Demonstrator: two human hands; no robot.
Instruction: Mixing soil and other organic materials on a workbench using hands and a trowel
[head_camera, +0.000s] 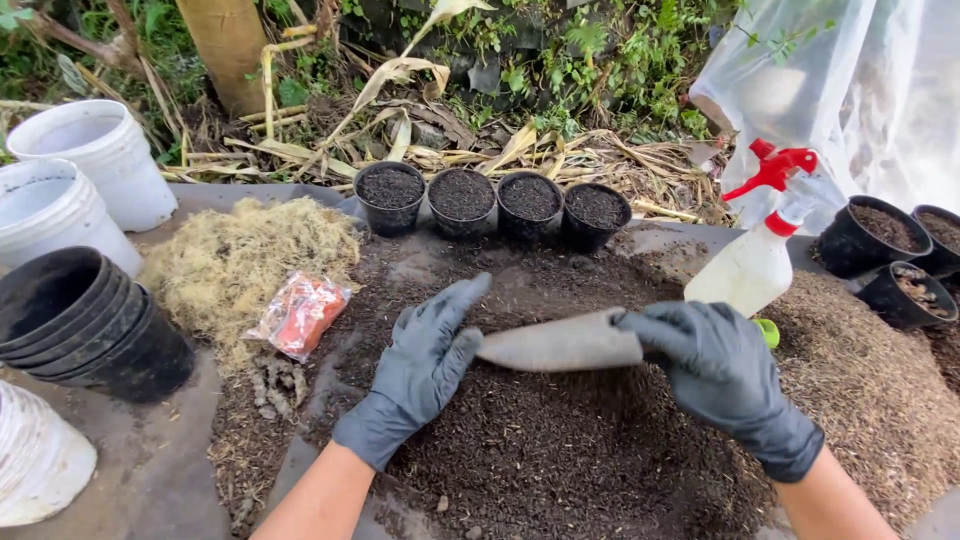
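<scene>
At the far left stood 2 white buckets (75, 170) and a nest of empty black pots (85, 325) lying on their sides, with a heap of pale dry fibre (240, 262) and a small orange-and-clear packet (300, 312) just beside the dark soil pile (560, 450).

The step in hand looked like working the soil mix with a trowel, with 4 filled black pots (492, 202) lined up in a row beyond the pile.

The left hand (425, 365), in a grey glove, lay flat and released on the soil, palm down, fingers extended and pointing up and to the right, its fingertips touching the tip of the trowel blade (560, 342). Its forearm came in from the bottom edge at a slant.

The trowel blade lay nearly level across the top of the pile, between the 2 hands, tip towards the left.

The right hand (705, 365), also gloved, was clenched over the trowel's handle end, knuckles up, wrist bent down, forearm running off the lower right corner. Any next scoop would seem to call for tipping the blade down into the pile while the open left hand steadied or gathered soil against it.

Further right stood a white spray bottle (755, 262) with a red trigger, a mound of brown husks (870, 380), and 3 more black pots (890, 250) under a clear plastic sheet (820, 70).
</scene>
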